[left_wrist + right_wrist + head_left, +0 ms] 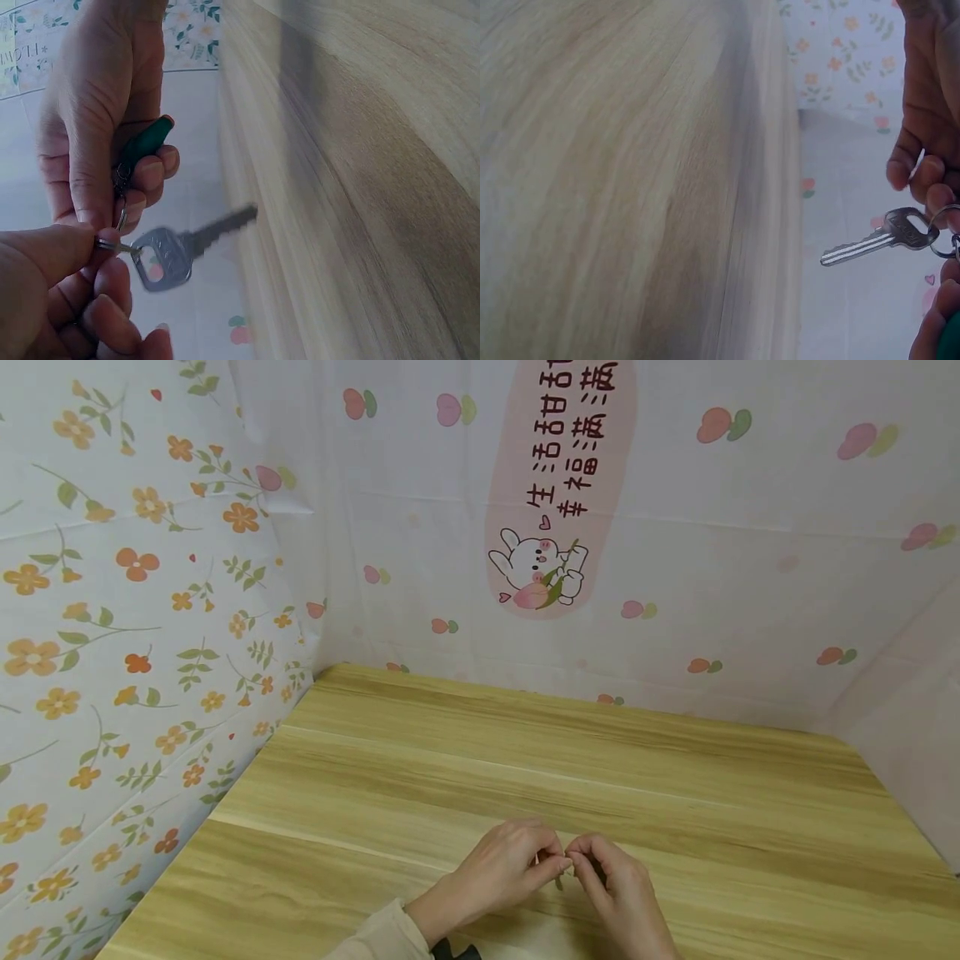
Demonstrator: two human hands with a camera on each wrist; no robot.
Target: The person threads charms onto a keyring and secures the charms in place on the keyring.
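Over the table my left hand (510,864) and right hand (618,889) meet fingertip to fingertip. The left thumb and fingers pinch a metal key ring (111,244). From the ring hangs a silver key (870,244) with an oblong slot in its head, blade pointing away from the hands. In the right hand's curled fingers sits a green fob (146,141), joined to the ring by a short chain (122,176). The right thumb lies close to the ring; whether it touches is hard to see. In the head view the hands mostly hide these things.
Beneath the hands spreads a wood-grain table (420,760). A white printed cloth (420,527) hangs behind it, and an orange-flowered cloth (97,635) hangs along the left. Something dark (456,950) shows by the left wrist at the lower edge.
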